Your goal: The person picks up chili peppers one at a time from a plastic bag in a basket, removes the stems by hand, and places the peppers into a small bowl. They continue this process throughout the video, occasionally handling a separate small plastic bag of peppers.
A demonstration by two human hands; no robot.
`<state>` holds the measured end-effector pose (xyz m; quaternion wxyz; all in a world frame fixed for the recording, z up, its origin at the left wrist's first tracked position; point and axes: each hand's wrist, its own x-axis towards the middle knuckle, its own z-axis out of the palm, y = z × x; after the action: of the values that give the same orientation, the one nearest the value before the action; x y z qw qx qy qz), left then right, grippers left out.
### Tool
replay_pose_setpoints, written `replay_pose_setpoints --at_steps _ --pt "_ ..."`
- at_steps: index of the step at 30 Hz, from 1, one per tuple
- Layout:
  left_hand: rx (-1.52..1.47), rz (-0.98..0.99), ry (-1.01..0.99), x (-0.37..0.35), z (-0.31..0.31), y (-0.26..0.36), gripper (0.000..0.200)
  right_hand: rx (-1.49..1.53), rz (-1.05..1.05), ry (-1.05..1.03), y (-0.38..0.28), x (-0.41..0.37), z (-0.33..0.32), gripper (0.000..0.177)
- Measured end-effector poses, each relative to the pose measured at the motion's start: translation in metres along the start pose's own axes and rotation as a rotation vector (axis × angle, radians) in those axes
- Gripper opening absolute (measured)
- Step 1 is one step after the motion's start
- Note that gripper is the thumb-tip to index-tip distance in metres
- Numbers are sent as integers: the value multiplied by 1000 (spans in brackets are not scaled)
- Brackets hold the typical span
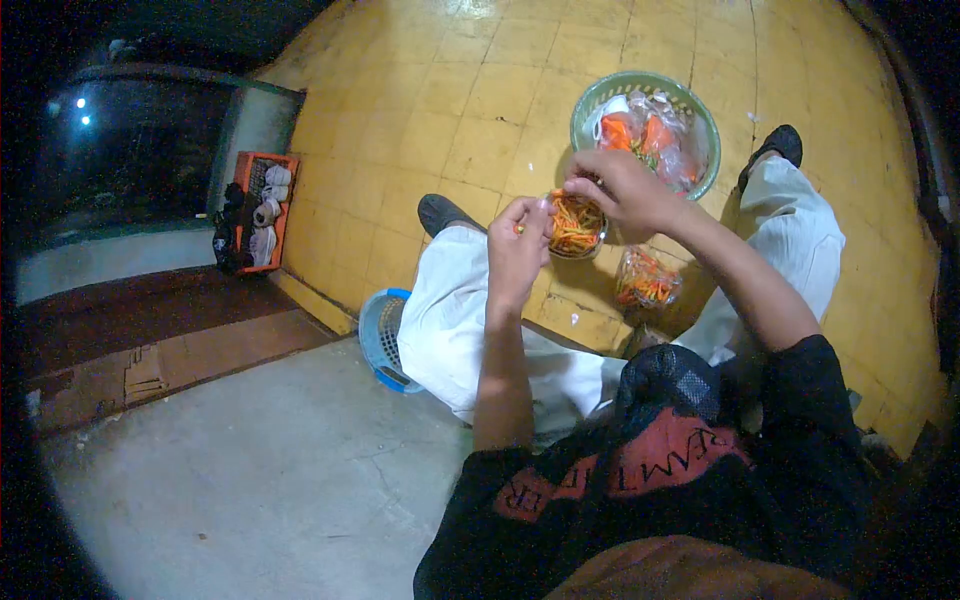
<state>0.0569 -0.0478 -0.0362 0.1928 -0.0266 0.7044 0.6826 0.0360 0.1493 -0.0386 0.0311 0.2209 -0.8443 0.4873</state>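
Observation:
Both hands meet over a clear container of small orange and red chili peppers (577,232) on the floor between the legs. My left hand (515,245) is closed at the container's left side, with a bit of orange-yellow chili showing between its fingers. From the upper right, my right hand (622,190) reaches over the rim, its thumb and fingers pinched together. An orange chili tip shows by these fingertips, partly hidden. Close by, below the right wrist, sits a clear plastic bag of chili peppers (645,280).
A green basket (584,112) with plastic bags and orange items stands ahead on the yellow tiled floor (430,110). A blue basket (382,350) is beside the left leg. An orange crate (262,260) with shoes stands by the left wall.

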Motion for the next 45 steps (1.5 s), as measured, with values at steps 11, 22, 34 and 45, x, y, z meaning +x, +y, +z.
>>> replay_pose_setpoints --at_steps 11,22,34,45 --pt "426 242 141 3 -1 -9 24 175 60 -121 -5 -2 -2 20" --pt "916 718 415 10 3 -11 15 -48 142 -12 -4 -5 32 22" --pt "-244 97 -108 51 57 4 55 -505 370 32 11 -14 -62 24" --pt "-396 -142 -204 34 78 16 83 -144 -57 7 -7 -22 -54 26"
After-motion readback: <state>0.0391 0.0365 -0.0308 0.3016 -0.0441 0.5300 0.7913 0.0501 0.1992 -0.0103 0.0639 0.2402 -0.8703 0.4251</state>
